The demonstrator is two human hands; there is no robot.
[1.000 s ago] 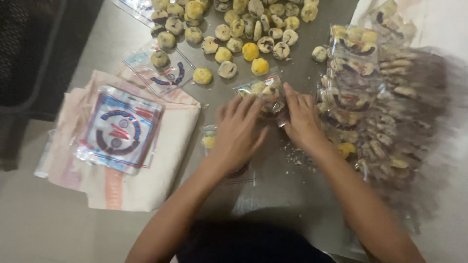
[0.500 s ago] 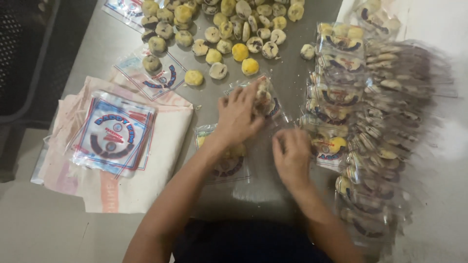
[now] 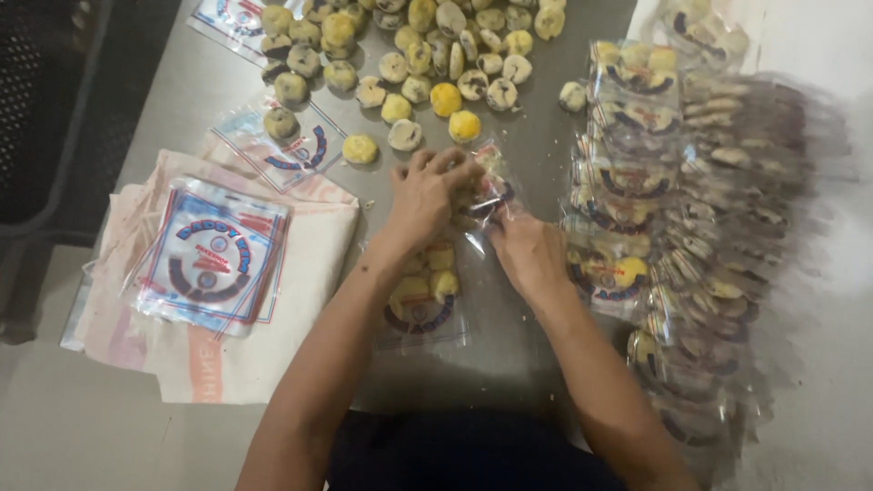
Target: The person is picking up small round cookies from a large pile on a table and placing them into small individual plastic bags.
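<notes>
While a clear bag (image 3: 486,186) of small round cakes is held just above the grey desk (image 3: 509,345), it is gripped from both sides: the left hand (image 3: 427,195) is curled over its upper left part with fingers (image 3: 446,164) bent around it, and the right hand (image 3: 527,250) is closed on its lower edge, where the plastic is pinched tight. Directly beneath the left wrist, a second filled bag (image 3: 423,295) is laid flat on the desk, with yellow cakes seen through its printed front. Beyond the hands, a heap of loose cakes (image 3: 427,55), some yellow and some pale with dark patches, is spread over the far part of the desk. To the right, a long overlapping row of packed bags (image 3: 673,218) is stacked from the far edge down toward the person, though its outer side is blurred. To the left, a stack of empty printed bags (image 3: 214,255) is set on a folded cloth sack (image 3: 236,364), and one more empty bag (image 3: 282,145) with a cake on it is lying just beyond.
</notes>
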